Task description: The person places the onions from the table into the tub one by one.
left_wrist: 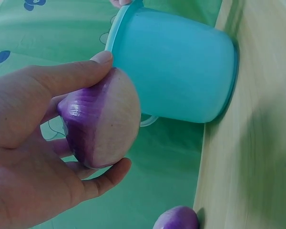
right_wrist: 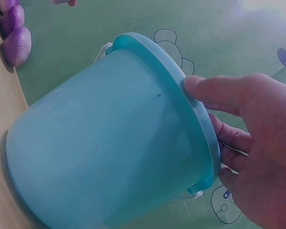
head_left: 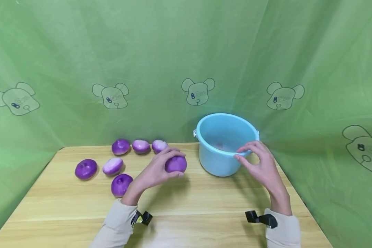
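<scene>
Bucket (head_left: 218,162) common to downward head and close wrist views.

The head view is evenly bright, with soft shadows on the table (head_left: 210,203) and a pale sheen at bottom centre. Glare (the strongest light anywhere) whitens the right wrist view's upper right; the left wrist view is dimmer, slightly hazy.

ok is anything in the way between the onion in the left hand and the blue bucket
Nothing visible stands between the onion in the left hand and the blue bucket. The right hand holds it farther right, off that path.
</scene>
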`<state>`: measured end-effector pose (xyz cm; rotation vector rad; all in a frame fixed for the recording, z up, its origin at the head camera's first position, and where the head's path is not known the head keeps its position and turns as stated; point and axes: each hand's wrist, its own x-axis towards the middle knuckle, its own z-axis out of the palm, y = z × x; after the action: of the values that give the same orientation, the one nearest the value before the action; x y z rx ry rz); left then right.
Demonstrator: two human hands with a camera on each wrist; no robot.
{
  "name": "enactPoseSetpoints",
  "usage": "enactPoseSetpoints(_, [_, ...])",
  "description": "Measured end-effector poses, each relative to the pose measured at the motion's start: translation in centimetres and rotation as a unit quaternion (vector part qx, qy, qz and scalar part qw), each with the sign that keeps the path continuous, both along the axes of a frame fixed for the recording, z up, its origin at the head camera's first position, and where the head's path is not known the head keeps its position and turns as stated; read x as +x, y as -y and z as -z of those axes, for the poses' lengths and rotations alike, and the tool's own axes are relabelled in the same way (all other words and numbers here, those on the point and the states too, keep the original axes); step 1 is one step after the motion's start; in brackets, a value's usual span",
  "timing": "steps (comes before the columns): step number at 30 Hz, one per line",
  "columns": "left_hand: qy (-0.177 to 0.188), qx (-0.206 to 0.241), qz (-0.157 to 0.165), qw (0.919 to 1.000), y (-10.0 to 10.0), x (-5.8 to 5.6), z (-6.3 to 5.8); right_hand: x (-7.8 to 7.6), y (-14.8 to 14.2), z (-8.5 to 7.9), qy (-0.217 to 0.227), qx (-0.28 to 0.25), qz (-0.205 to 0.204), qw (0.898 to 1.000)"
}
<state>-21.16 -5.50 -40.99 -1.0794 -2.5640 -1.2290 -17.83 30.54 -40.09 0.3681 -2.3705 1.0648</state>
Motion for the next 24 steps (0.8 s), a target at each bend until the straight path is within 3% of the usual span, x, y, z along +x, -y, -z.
enactPoseSetpoints(24, [-0.016, 0.001, 0.007, 0.9998, -1.3, -0.2, -1.3, 0.1, -0.1, -0.1, -0.004, 0.0, -0.003, 1.0])
